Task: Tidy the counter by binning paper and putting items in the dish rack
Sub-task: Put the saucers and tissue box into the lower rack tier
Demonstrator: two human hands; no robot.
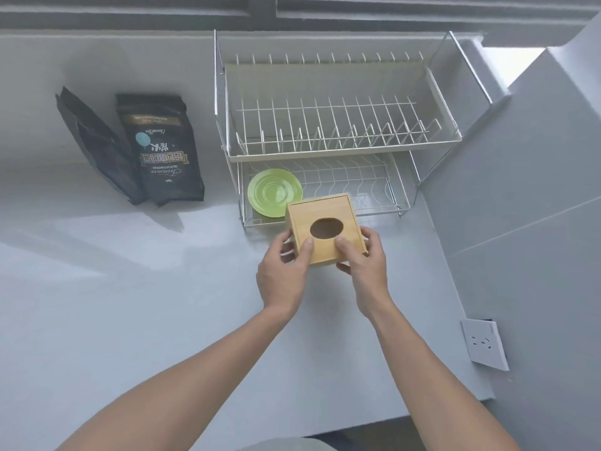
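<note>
Both forearms reach up from the bottom of the frame, and the two hands clasp a wooden tissue box [326, 227] just right of centre. Left hand [284, 275] grips the box's left side with the thumb on top; right hand [364, 260] grips its right side, thumb beside the oval opening. Whether the box rests on the pale worktop [146, 304] or is lifted off it, I cannot tell. It sits at the front edge of a two-tier wire dish rack [335, 125] filling the upper centre. On the rack's lower tier lies a green saucer [270, 190], partly hidden by the box. Two dark coffee bags [159, 148] stand at upper left, leaning together. A white wall socket [484, 345] shows at lower right.
</note>
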